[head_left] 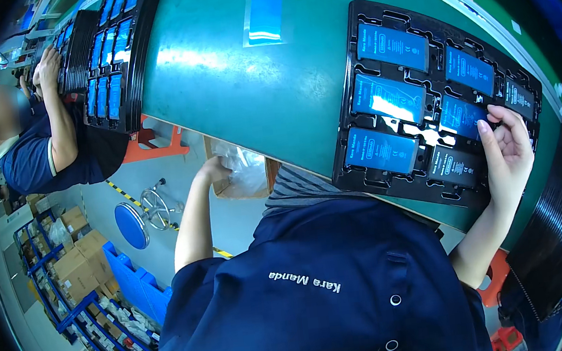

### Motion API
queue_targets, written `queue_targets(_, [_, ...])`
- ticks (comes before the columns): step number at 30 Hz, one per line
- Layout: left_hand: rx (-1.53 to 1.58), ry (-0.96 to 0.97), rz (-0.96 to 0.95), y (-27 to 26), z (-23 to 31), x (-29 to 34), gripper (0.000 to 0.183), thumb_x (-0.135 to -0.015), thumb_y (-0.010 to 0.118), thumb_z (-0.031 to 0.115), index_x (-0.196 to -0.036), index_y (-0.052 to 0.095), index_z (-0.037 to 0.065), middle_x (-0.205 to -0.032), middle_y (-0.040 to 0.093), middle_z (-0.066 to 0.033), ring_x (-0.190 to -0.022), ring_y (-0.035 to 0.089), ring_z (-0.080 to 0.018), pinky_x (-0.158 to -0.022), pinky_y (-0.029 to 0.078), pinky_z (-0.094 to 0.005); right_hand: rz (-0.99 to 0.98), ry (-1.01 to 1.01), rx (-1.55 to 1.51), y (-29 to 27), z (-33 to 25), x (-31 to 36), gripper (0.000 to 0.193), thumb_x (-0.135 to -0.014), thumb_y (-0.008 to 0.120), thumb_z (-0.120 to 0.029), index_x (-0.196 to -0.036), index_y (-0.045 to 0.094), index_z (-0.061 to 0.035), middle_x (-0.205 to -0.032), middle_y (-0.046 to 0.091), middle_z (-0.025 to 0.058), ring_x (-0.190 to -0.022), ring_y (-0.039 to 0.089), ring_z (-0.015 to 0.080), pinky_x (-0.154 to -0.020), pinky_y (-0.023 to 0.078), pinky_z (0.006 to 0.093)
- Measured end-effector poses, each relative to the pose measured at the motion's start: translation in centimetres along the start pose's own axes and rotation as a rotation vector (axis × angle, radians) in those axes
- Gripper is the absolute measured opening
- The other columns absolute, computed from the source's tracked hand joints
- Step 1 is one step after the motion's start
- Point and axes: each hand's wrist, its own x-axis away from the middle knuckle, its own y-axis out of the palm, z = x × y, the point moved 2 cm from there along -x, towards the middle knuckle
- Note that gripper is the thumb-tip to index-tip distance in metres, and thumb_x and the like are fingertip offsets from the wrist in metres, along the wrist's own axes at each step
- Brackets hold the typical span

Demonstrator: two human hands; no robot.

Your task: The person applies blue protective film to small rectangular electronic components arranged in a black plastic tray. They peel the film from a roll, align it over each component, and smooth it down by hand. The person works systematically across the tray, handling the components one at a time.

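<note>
On the green table lies a black moulded tray (348, 100) with flat phone-type batteries in its pockets. Most have a glossy blue face, like the battery (389, 99) in the near column. Two look dark grey: one battery (450, 167) at the near edge, another (519, 100) at the far right. My right hand (507, 145) is over the tray's right side, thumb and forefinger curled together at the edge of a blue battery (461, 114); what they pinch is too small to see. Off the table edge, my left hand (212, 171) hangs loosely spread over a cardboard box (242, 192) holding crumpled clear film (244, 162).
A blue strip in a clear sleeve (265, 9) lies at the table's back. Stacked black trays (139, 60) with blue batteries stand at the left, where a co-worker (35, 150) sits. More black stacked trays (560, 221) stand at the right. A blue round stool (131, 225) is on the floor.
</note>
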Motion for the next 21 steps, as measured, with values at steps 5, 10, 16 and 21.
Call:
queue_targets(5, [0.321, 0.725, -0.708, -8.5, 16.6, 11.6, 0.029, -0.088, 0.065, 0.011, -0.115, 0.065, 0.000, -0.112, 0.067, -0.0149, -0.105, 0.063, -0.0218, -0.093, 0.046, -0.0292, -0.001, 0.003, 0.014, 0.0, -0.2, 0.1, 0.025, -0.082, 0.068, 0.007, -0.106, 0.062, 0.0062, -0.098, 0.055, 0.0044, -0.062, 0.035, 0.0002, -0.055, 0.030, 0.0147])
queue_targets(10, [0.509, 1.040, 0.073, -17.5, 21.4, 15.3, 0.027, -0.091, 0.062, 0.017, -0.112, 0.066, 0.001, -0.110, 0.067, -0.0136, -0.102, 0.063, -0.0229, -0.090, 0.047, -0.0336, 0.017, 0.017, -0.036, -0.1, -0.1, 0.0, 0.022, -0.083, 0.067, 0.006, -0.104, 0.062, 0.0064, -0.096, 0.054, 0.0032, -0.063, 0.036, 0.0005, -0.056, 0.031, 0.0151])
queue_targets(16, [-0.189, 0.753, 1.128, -19.9, 23.3, 9.6, 0.046, -0.092, 0.060, 0.027, -0.132, 0.054, 0.007, -0.144, 0.045, -0.0113, -0.139, 0.032, -0.0334, -0.114, 0.021, -0.0480, 0.011, 0.026, -0.066, -0.1, 0.0, 0.0, 0.019, -0.083, 0.067, 0.006, -0.101, 0.063, 0.0056, -0.095, 0.054, 0.0018, -0.063, 0.037, 0.0000, -0.056, 0.030, 0.0149])
queue_targets(21, [-0.080, 0.889, 1.054, -18.9, 23.5, 10.7, 0.044, -0.085, 0.068, 0.021, -0.125, 0.059, 0.006, -0.142, 0.047, -0.0116, -0.136, 0.036, -0.0343, -0.112, 0.025, -0.0478, 0.016, 0.001, -0.071, 0.0, -0.1, -0.1, 0.018, -0.082, 0.068, 0.005, -0.100, 0.065, 0.0045, -0.094, 0.056, 0.0017, -0.060, 0.035, -0.0007, -0.053, 0.028, 0.0153])
